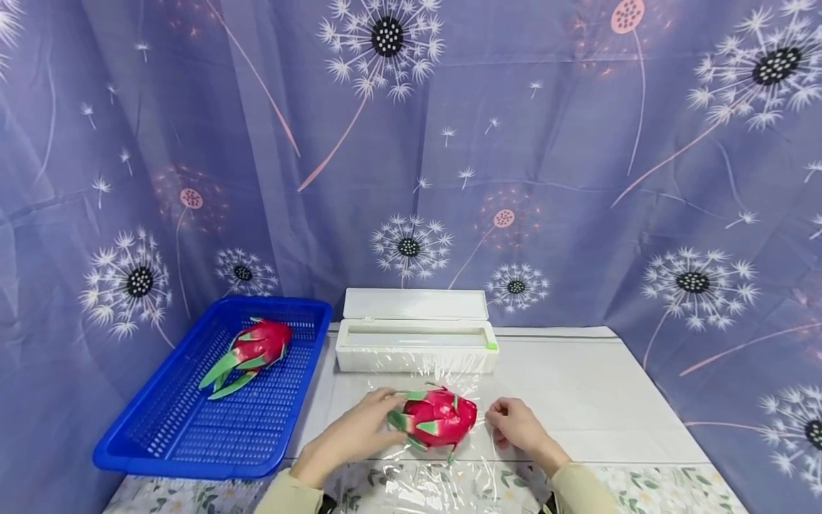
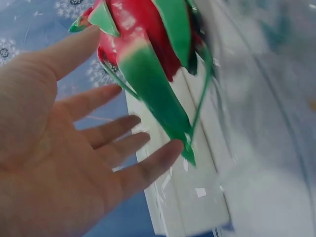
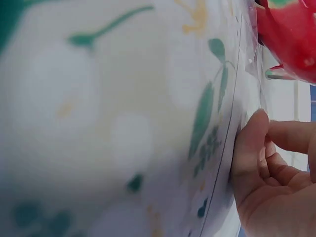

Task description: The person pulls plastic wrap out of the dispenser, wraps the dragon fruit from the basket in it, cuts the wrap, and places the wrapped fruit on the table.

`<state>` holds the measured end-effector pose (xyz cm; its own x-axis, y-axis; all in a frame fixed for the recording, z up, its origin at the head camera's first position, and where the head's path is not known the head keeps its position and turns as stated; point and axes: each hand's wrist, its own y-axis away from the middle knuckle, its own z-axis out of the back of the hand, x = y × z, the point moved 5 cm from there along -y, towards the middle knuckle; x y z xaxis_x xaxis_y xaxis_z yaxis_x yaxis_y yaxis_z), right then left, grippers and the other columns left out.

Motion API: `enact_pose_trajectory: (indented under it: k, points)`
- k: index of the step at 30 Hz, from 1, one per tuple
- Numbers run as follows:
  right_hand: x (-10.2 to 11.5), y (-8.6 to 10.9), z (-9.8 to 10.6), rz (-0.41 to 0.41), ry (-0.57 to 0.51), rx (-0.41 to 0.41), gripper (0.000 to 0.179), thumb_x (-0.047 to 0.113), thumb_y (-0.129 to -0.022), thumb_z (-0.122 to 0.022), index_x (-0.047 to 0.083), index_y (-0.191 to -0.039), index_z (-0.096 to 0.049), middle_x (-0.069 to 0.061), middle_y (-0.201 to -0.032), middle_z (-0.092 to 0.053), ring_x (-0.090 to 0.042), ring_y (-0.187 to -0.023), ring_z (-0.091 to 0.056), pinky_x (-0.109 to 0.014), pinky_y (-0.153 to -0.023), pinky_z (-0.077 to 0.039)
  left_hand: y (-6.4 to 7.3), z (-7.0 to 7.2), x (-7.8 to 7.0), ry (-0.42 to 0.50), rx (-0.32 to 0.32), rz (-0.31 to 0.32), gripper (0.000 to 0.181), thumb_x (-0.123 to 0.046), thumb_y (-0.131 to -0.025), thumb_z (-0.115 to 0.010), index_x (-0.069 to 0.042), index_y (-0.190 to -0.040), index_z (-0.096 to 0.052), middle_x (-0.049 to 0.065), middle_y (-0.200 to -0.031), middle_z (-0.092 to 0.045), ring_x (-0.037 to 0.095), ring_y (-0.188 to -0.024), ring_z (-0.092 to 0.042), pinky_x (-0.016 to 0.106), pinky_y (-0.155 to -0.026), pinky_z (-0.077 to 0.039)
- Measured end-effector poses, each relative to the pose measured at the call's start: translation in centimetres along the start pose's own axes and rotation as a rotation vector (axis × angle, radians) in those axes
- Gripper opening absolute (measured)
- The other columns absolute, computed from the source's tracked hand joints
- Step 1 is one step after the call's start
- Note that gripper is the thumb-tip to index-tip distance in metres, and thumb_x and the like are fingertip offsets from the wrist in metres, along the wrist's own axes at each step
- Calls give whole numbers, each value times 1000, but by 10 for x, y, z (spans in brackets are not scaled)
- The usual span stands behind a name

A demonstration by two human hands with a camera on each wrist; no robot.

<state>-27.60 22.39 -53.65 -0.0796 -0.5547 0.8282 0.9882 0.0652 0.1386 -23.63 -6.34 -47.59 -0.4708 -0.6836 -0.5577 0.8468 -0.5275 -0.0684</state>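
A red dragon fruit (image 1: 439, 417) with green scales lies on a sheet of clear plastic wrap (image 1: 411, 485) in front of the white wrap box. My left hand (image 1: 362, 432) is at its left end, fingers spread and fairly straight around the green tips. In the left wrist view the palm of this hand (image 2: 74, 148) faces the long green scales (image 2: 153, 89). To the right of the fruit, my right hand (image 1: 520, 432) pinches the edge of the wrap between thumb and forefinger. The right wrist view shows the fingertips of that hand (image 3: 276, 173) meeting at the film.
Behind the fruit stands the white wrap box (image 1: 417, 360), its lid raised and film drawn out over the front. A blue basket (image 1: 186, 467) at the left holds another dragon fruit (image 1: 260, 346). A white board (image 1: 578, 400) lies on the flowered tablecloth (image 1: 661, 485); a purple curtain hangs behind.
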Motion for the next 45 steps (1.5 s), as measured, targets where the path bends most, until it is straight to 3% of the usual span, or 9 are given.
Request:
enact_pose_trajectory:
  k: [3,6,14,19,25,31,36,41,45]
  points:
    - [-1,5,6,-7,-29,14,6,4,-92,-58,0,-88,-56,-7,-69,-55,-18,-58,-57,-31,-51,-51,16,1,3,-15,2,-67,50,-30,-86,-74,-9,-129,-60,3,-125,-55,22,-111,-57,41,-91,-50]
    - [4,16,12,38,11,58,5,6,-93,-59,2,-92,-56,-5,-70,-55,-16,-59,-55,-28,-50,-48,31,0,8,-2,52,-78,37,-29,-83,-77,-15,-115,-64,-8,-108,-55,11,-91,-58,30,-79,-51]
    - [24,61,13,519,172,301,4,10,-92,-67,10,-92,-63,10,-76,-57,-1,-66,-51,-23,-55,-46,66,-5,24,-59,187,-129,39,-43,-77,-80,-24,-108,-67,-17,-102,-55,2,-92,-53,27,-77,-50]
    - [25,84,7,670,214,461,16,15,-88,-73,12,-101,-64,13,-82,-55,1,-71,-51,-20,-60,-47,80,-14,32,-23,291,-237,27,-41,-86,-72,-25,-107,-69,-17,-100,-56,-1,-91,-52,23,-75,-49]
    - [15,88,-4,591,365,527,21,21,-81,-79,17,-99,-68,17,-83,-53,3,-71,-49,-19,-61,-45,87,-25,34,-138,253,-417,14,-31,-92,-65,-23,-103,-69,-13,-96,-53,-1,-89,-49,16,-71,-44]
    - [13,92,-13,595,471,542,7,25,-86,-74,21,-89,-69,23,-80,-50,6,-69,-46,-18,-60,-44,95,-32,36,-212,235,-445,18,-39,-94,-60,-27,-107,-65,-10,-103,-51,0,-88,-48,19,-62,-41]
    - [13,96,-13,595,443,532,7,29,-87,-71,23,-84,-70,23,-73,-46,6,-64,-43,-17,-55,-41,99,-33,37,-184,199,-477,18,-36,-93,-62,-24,-105,-67,-6,-102,-52,-2,-82,-47,18,-58,-38]
    - [12,100,-11,586,409,523,7,28,-88,-70,22,-86,-68,25,-75,-46,7,-66,-44,-18,-57,-42,100,-30,37,-119,134,-612,11,-22,-89,-63,-15,-92,-71,-4,-95,-58,-2,-84,-53,8,-65,-39]
    - [13,104,-8,600,350,500,9,27,-90,-69,19,-87,-68,24,-75,-49,8,-65,-46,-17,-55,-43,103,-24,32,-170,104,-668,9,-20,-87,-64,-14,-89,-71,-6,-90,-63,-3,-85,-55,5,-68,-40]
